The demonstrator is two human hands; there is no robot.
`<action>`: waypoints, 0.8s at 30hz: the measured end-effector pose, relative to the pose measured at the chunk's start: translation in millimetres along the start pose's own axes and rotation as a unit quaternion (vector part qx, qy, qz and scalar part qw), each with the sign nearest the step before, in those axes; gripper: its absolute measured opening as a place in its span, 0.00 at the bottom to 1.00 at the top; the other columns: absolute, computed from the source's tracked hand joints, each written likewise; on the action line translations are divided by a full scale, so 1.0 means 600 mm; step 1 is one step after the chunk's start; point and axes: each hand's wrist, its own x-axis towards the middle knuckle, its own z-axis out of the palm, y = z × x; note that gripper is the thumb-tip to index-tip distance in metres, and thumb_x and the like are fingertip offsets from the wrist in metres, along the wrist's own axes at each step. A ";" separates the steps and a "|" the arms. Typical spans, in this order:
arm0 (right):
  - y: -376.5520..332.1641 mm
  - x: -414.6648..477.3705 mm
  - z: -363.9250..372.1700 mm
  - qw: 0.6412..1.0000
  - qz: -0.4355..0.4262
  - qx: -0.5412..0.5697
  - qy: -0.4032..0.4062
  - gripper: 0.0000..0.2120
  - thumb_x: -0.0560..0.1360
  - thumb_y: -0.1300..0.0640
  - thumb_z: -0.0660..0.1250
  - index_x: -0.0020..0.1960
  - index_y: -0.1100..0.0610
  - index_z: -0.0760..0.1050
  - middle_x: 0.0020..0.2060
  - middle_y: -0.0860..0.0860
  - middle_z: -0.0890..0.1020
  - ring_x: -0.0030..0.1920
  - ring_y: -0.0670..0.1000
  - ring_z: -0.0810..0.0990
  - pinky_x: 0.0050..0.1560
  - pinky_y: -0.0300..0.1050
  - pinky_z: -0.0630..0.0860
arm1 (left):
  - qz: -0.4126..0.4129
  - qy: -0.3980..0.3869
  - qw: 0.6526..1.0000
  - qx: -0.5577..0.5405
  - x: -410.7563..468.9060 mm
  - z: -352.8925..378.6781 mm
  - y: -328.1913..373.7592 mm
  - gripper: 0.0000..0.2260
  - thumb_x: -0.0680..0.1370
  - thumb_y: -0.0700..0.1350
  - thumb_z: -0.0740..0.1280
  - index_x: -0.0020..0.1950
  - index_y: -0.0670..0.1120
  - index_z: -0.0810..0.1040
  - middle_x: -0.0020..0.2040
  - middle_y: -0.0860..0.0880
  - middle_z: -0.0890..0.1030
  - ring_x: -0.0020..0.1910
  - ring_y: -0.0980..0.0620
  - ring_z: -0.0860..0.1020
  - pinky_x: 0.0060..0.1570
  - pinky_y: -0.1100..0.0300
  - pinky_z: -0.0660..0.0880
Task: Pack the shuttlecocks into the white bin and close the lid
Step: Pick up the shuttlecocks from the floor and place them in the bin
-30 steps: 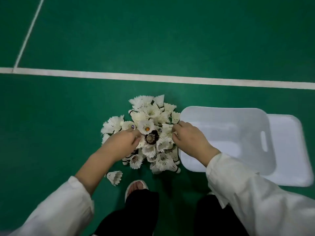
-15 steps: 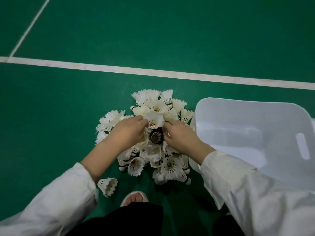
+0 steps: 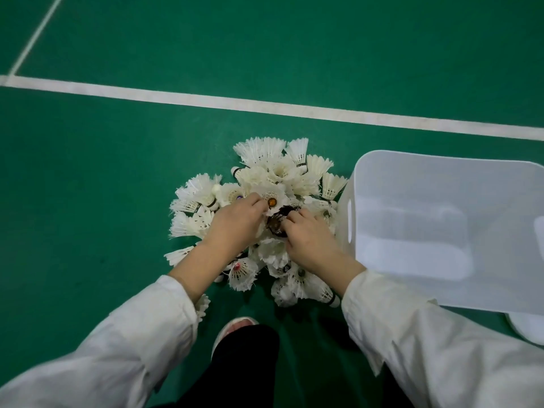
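White feathers fill both my hands. My left hand lies palm down on the pile of shuttlecocks, its fingers curled and pinching the feather edge of an orange-centred shuttlecock at the top of the heap. My right hand is beside it, almost touching, with the fingertips hooked round a dark shuttlecock that sits in the middle of the pale ones. Neither hand is spread wide; both are bent tight on what they grip.

Under and around my hands the pile rests on the green floor, a loose heap with feather skirts fanning out on every side and a few cork tips with black bands showing at the near edge. One stray shuttlecock lies apart from the heap, partly hidden by my left sleeve.

Just right of the pile, nearly touching its outer feathers, stands the white bin, open at the top, with a handle slot in the wall that faces the heap. A corner of the lid shows from beneath the bin's near right corner, flat on the floor. My right sleeve crosses in front of the bin.

Near the bottom, between my arms, my shoe pokes out from black trousers. Beyond the heap a white court line runs across the floor.
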 end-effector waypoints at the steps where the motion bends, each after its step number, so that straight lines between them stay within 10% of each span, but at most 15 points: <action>1: -0.001 0.003 0.003 1.000 -0.001 -0.010 0.009 0.13 0.75 0.59 0.60 0.59 0.58 0.72 0.56 0.54 0.74 0.61 0.55 0.67 0.57 0.51 0.66 | -0.003 0.014 1.000 -0.002 0.000 -0.002 -0.002 0.10 0.77 0.38 0.61 0.57 0.44 0.76 0.54 0.49 0.77 0.46 0.48 0.78 0.39 0.53 0.78; 10: 0.013 0.014 0.005 0.997 -0.025 -0.023 0.063 0.10 0.78 0.56 0.60 0.53 0.57 0.78 0.51 0.51 0.81 0.57 0.54 0.71 0.55 0.50 0.68 | -0.124 0.103 0.973 -0.162 -0.062 -0.063 -0.039 0.08 0.80 0.40 0.58 0.57 0.48 0.65 0.42 0.44 0.81 0.38 0.46 0.80 0.34 0.50 0.78; 14: 0.014 0.017 -0.003 0.994 -0.008 0.014 0.109 0.08 0.76 0.59 0.61 0.48 0.58 0.79 0.46 0.52 0.83 0.51 0.54 0.73 0.49 0.49 0.72 | -0.125 0.057 0.982 -0.126 -0.097 -0.054 -0.021 0.10 0.78 0.35 0.56 0.57 0.47 0.68 0.58 0.51 0.73 0.39 0.48 0.76 0.33 0.62 0.70; 20: 0.015 0.001 -0.037 0.991 -0.007 0.057 0.122 0.10 0.78 0.57 0.59 0.51 0.60 0.77 0.48 0.53 0.81 0.55 0.54 0.73 0.52 0.51 0.74 | -0.041 0.003 0.997 -0.059 -0.104 0.029 -0.003 0.19 0.80 0.42 0.53 0.71 0.45 0.58 0.74 0.46 0.51 0.72 0.47 0.58 0.70 0.55 0.55; 24: 0.020 -0.003 -0.044 0.992 -0.006 0.084 0.093 0.10 0.77 0.59 0.58 0.52 0.62 0.76 0.48 0.56 0.80 0.53 0.56 0.75 0.54 0.53 0.73 | 0.003 0.024 1.000 0.003 -0.106 0.057 -0.020 0.19 0.70 0.40 0.71 0.57 0.49 0.69 0.65 0.47 0.60 0.58 0.51 0.75 0.53 0.58 0.77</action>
